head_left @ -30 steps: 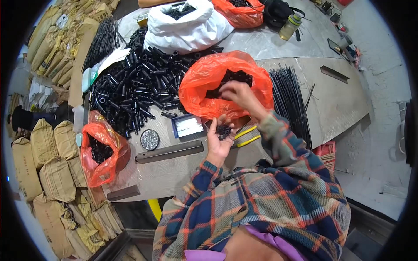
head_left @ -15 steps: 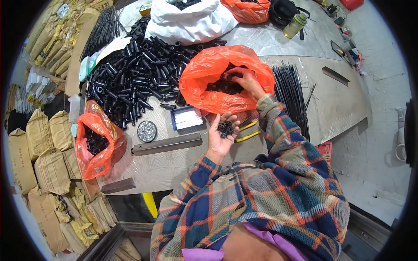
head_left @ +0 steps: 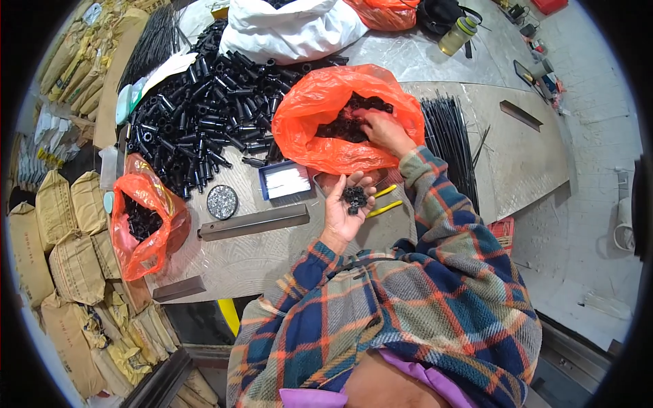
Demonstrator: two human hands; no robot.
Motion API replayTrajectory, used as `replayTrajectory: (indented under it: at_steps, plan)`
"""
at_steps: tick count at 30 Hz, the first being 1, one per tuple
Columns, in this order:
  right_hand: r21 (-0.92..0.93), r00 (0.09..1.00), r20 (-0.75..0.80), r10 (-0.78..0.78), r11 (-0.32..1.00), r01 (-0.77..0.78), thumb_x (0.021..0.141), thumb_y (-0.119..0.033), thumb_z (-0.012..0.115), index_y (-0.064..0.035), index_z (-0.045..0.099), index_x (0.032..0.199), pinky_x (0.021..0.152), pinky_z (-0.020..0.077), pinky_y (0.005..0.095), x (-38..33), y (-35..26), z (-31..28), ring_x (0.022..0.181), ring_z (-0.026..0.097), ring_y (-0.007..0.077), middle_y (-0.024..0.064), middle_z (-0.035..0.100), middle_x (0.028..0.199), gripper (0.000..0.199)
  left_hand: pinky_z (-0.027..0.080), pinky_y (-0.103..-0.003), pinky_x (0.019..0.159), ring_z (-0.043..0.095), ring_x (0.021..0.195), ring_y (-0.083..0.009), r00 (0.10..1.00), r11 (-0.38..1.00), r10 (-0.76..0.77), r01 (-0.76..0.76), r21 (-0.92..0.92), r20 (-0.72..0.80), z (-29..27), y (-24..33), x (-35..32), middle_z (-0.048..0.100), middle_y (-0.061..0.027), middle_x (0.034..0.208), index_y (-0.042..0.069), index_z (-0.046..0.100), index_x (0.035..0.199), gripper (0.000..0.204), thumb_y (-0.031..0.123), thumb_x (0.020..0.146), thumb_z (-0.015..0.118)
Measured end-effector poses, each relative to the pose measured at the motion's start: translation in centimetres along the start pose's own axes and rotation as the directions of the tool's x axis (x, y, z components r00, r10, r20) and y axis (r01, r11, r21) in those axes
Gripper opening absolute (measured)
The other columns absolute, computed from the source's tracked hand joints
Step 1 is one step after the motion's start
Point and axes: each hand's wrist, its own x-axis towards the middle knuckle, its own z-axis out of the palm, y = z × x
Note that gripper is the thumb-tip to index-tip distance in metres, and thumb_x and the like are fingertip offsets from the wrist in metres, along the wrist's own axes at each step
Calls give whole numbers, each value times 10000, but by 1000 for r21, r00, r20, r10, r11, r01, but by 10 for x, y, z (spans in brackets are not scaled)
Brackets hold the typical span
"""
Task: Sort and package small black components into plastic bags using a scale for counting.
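Observation:
My left hand (head_left: 345, 209) lies palm up with its fingers curled loosely around a small heap of black ring-like parts (head_left: 354, 198). My right hand (head_left: 386, 130) reaches into an open orange plastic bag (head_left: 306, 112), its fingers bent down among similar small black parts (head_left: 343, 129). Whatever those fingertips hold is hidden. The bag stands on the table just beyond my left hand. Pliers with yellow handles (head_left: 385, 209) lie beside my left hand, partly covered.
A large pile of black tubular parts (head_left: 204, 122) spreads left of the bag. Around lie a blue tray of white sticks (head_left: 286, 182), a round tin (head_left: 222, 202), a metal bar (head_left: 255, 222), a second orange bag (head_left: 163, 238), black rods (head_left: 449, 143), a white sack (head_left: 292, 34) and a bottle (head_left: 458, 35).
My right hand has shifted slightly within the orange bag, its fingers now bent lower over the parts. My left hand keeps its heap. The whole view has shifted a little.

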Motion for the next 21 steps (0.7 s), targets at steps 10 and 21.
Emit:
replayTrajectory:
  at_steps: [10, 21]
  plan:
    - [40, 998, 38, 44, 998, -46, 788, -119, 609, -20, 623, 947, 693, 468, 347, -4, -3, -7, 774, 597, 290, 143, 592, 863, 188, 511, -360, 746, 597, 893, -240, 1000, 999, 19, -19, -28, 14, -8, 5, 0, 626, -95, 1010, 81, 604, 1029, 349, 361, 918, 429]
    - [412, 938, 338, -77, 908, -74, 758, -104, 652, -22, 565, 878, 589, 470, 260, -37, -116, -57, 676, 573, 86, 26, 574, 701, 169, 510, -339, 724, 598, 877, -221, 978, 995, 100, -102, -3, -181, 17, 6, 1, 618, -68, 1004, 119, 587, 1074, 360, 403, 896, 455]
